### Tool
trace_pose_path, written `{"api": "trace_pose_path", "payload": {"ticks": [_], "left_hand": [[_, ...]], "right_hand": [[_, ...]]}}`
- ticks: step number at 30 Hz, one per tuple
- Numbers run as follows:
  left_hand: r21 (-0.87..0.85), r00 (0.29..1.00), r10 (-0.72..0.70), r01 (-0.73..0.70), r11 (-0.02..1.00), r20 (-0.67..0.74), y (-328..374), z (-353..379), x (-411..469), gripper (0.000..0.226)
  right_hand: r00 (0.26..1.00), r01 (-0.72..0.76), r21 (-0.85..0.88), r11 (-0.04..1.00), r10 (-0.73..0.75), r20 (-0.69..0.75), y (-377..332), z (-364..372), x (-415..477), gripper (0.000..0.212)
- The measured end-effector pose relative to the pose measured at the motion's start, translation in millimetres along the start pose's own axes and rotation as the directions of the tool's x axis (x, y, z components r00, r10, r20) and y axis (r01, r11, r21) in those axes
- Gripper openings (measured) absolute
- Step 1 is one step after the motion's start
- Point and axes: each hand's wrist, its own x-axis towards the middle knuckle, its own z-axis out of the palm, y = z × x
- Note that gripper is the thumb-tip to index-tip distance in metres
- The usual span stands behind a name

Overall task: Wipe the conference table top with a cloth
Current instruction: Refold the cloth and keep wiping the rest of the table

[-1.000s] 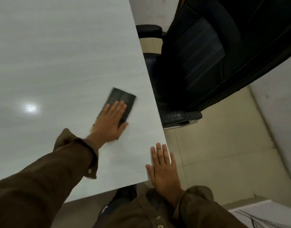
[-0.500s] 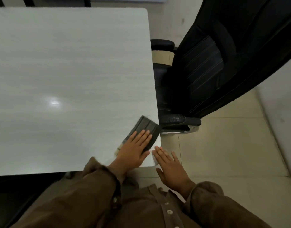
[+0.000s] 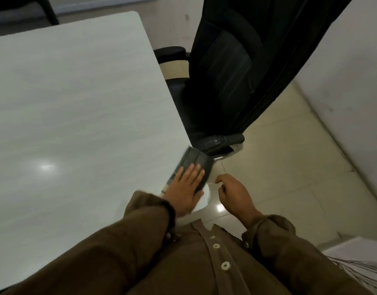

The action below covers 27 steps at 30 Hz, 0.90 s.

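The pale grey conference table top [image 3: 76, 116] fills the left of the view. A dark folded cloth [image 3: 195, 165] lies at the table's near right corner, partly over the right edge. My left hand [image 3: 186, 188] presses flat on the cloth with its fingers stretched out. My right hand [image 3: 233, 191] hovers off the table, just right of that corner and over the floor, with its fingers loosely curled and nothing in it. Brown sleeves cover both arms.
A black office chair [image 3: 236, 71] stands tight against the table's right edge, its armrest [image 3: 217, 143] just beyond the cloth. Beige floor tiles [image 3: 290, 177] lie to the right, bounded by a light wall [image 3: 343, 92]. Another chair leg [image 3: 50, 13] shows at the far left.
My left hand has slid the cloth from the table's middle right down to its near right corner. My right hand has lifted off the table edge and curled its fingers.
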Motion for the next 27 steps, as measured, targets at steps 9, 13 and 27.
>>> {"api": "trace_pose_path", "payload": {"ticks": [9, 13, 27], "left_hand": [[-0.060, 0.971, -0.152, 0.144, 0.988, -0.184, -162.6, 2.0, -38.1, 0.065], [0.052, 0.984, 0.150, -0.146, 0.988, -0.094, -183.0, 12.3, -46.5, 0.065], [-0.222, 0.894, -0.446, 0.425, 0.878, -0.052, -255.2, -49.3, 52.1, 0.065]], "right_hand": [[0.988, -0.088, -0.275, 0.957, 0.119, 0.100, -91.6, 92.5, -4.1, 0.073], [0.959, -0.263, -0.307, 0.914, 0.283, 0.020, -120.7, 120.1, -2.0, 0.079], [0.937, -0.311, -0.295, 0.903, 0.343, 0.061, -149.8, 108.5, -15.1, 0.065]]}}
